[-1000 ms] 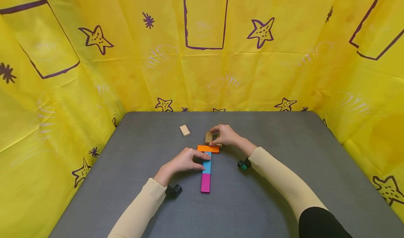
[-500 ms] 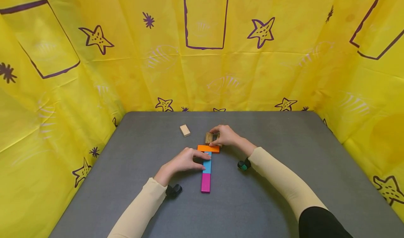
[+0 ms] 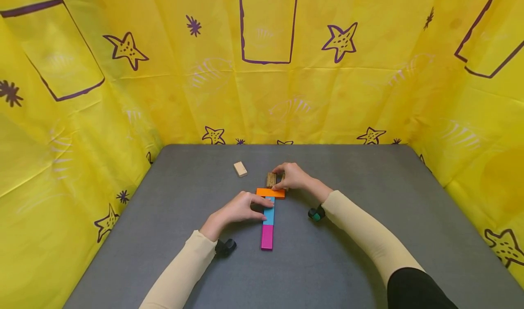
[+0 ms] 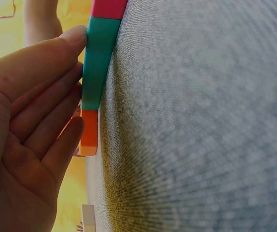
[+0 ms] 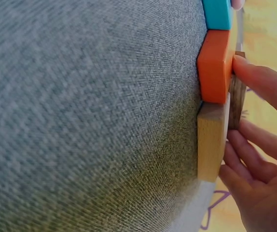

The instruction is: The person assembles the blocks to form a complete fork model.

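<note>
A wooden block line lies on the grey table [image 3: 196, 263]: magenta block [image 3: 267, 237] nearest, blue block [image 3: 269, 215] beyond it, orange block [image 3: 262, 192] crosswise at the far end. My left hand [image 3: 235, 210] rests its thumb and relaxed fingertips along the blue block's top; one finger reaches the orange block. My right hand [image 3: 296, 176] pinches a dark brown block [image 3: 271, 180] between thumb and finger, just beyond the orange block, the thumb right at the orange edge. A light wood block [image 5: 211, 142] stands against the orange block, mostly hidden by this hand in the head view.
Another pale block [image 3: 240, 169] lies alone at the back left of the table. Yellow cloth [image 3: 270, 104] with purple stars and frames hangs behind and on both sides. Both wrists carry small black cameras.
The dark brown block has shifted very slightly nearer the orange block. Both hands hold almost the same position, and the other blocks stay put.
</note>
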`<state>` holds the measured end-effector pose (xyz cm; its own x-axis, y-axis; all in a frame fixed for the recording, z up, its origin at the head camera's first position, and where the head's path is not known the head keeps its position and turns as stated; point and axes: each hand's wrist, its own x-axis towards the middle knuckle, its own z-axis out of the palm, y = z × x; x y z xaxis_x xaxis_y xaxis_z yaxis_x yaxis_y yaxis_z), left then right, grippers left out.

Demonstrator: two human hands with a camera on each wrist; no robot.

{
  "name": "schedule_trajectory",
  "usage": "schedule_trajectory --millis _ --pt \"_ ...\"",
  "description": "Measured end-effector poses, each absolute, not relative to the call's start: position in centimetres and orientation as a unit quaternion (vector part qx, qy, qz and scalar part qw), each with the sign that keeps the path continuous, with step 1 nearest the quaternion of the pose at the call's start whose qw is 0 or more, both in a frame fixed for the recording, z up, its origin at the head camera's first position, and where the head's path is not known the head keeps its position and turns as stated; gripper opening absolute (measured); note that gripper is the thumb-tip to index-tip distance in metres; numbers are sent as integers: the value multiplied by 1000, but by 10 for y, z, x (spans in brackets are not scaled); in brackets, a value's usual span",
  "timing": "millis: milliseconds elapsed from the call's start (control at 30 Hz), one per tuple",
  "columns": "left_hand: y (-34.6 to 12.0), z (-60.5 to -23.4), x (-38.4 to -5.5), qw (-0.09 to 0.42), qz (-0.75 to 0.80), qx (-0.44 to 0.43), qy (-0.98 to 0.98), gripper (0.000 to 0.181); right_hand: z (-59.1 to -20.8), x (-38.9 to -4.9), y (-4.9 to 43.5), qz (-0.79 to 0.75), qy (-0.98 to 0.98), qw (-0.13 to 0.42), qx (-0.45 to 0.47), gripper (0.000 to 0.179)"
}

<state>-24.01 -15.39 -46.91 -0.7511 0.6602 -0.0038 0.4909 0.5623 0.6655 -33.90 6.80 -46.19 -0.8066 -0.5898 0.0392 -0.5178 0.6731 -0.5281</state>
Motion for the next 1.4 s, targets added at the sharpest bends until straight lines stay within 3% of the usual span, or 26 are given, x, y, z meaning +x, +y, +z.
schedule_trajectory --millis 733,1400 --pt "-155 -471 -240 118 324 330 879 42 -462 -344 67 -262 913 104 -294 59" --pt "-153 -470 -239 114 321 331 880 42 -462 -346 70 -263 906 102 -315 54"
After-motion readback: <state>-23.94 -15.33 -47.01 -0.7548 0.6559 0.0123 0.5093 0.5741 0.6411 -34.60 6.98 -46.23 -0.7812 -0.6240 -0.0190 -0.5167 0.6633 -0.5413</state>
